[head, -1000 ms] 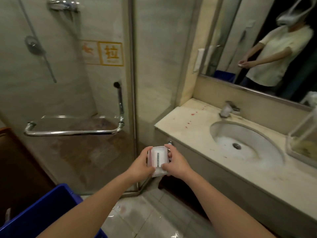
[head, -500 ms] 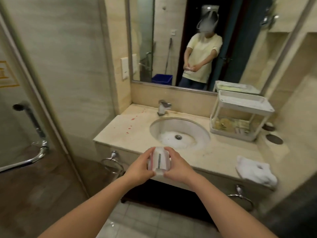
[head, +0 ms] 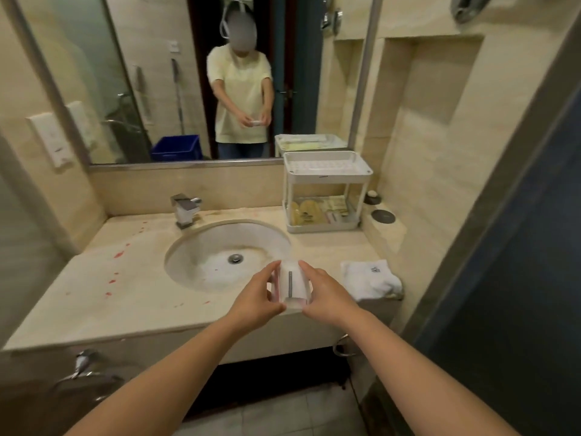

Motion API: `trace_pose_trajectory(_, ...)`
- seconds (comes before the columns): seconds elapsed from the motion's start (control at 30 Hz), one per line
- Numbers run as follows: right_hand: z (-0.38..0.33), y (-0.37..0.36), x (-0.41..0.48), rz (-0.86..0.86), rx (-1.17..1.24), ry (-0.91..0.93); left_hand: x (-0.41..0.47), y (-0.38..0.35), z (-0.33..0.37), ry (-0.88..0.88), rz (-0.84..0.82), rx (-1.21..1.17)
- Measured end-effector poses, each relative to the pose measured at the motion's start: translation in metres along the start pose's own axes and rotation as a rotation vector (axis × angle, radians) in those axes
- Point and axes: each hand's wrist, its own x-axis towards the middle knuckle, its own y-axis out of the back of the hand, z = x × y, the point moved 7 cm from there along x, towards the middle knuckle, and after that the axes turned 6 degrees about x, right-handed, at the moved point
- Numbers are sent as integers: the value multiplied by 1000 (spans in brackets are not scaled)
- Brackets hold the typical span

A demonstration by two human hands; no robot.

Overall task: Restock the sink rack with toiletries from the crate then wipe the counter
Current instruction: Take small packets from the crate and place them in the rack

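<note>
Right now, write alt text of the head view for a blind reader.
A left hand and a right hand hold a white packet between them over the front edge of a sink counter. A white two-tier rack stands back right, a white towel lies nearer, and red spots mark the counter's left.

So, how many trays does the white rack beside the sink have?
2. The upper tray sits by the lower edge of the mirror; the lower tray stands on the counter and holds yellowish packets. None seems hidden.
</note>
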Motion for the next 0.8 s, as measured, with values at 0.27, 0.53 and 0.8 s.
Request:
trace_pose_trajectory(0.27, 43, 46, 60, 126, 0, -160, 107, -14, 22, -147, -153, -62)
trace_pose_trajectory(0.53, 76, 66, 110, 180, -16, -257, 186, -33, 23, -203, -214, -28)
trace_pose_trajectory(0.8, 123, 92, 187, 142, -59, -257, 273, -61, 18, -162, -197, 11)
